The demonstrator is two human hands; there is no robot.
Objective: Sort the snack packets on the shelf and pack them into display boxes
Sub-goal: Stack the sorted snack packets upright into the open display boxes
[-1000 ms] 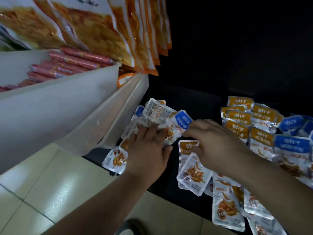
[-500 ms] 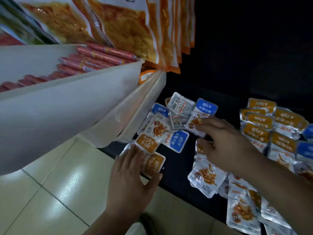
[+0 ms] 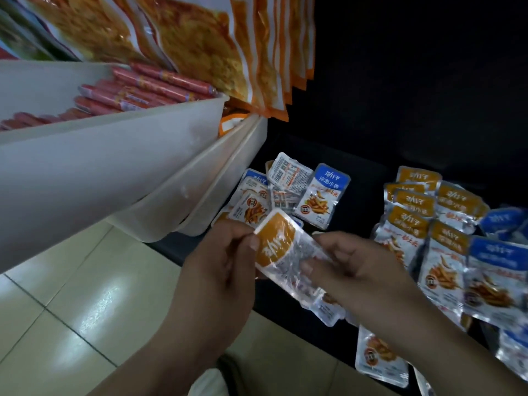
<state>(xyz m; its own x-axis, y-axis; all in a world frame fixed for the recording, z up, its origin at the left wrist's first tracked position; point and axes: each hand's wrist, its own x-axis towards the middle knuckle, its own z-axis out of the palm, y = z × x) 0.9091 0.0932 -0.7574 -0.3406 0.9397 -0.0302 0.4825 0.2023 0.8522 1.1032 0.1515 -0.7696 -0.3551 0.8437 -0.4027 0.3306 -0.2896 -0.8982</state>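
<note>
Both hands hold one orange-topped snack packet [image 3: 281, 250] lifted above the dark shelf [image 3: 351, 178]. My left hand [image 3: 223, 270] pinches its upper left corner with thumb and fingers. My right hand [image 3: 351, 270] grips its lower right side. Behind them lies a loose heap of blue-topped and face-down packets [image 3: 297, 192]. To the right, orange-topped packets [image 3: 414, 212] and blue-topped packets [image 3: 497, 252] lie overlapping in rows. More packets [image 3: 380, 358] lie under my right forearm near the shelf's front edge.
White plastic bins [image 3: 120, 172] jut out at the left, the top one holding red sausage sticks [image 3: 137, 92]. Large orange snack bags [image 3: 205, 44] hang above them. Pale floor tiles [image 3: 71, 324] lie below the shelf edge.
My left hand has risen from the packets at the shelf's front edge and now pinches an orange-topped packet. My right hand has come back from the blue packet heap to grip the same packet.
</note>
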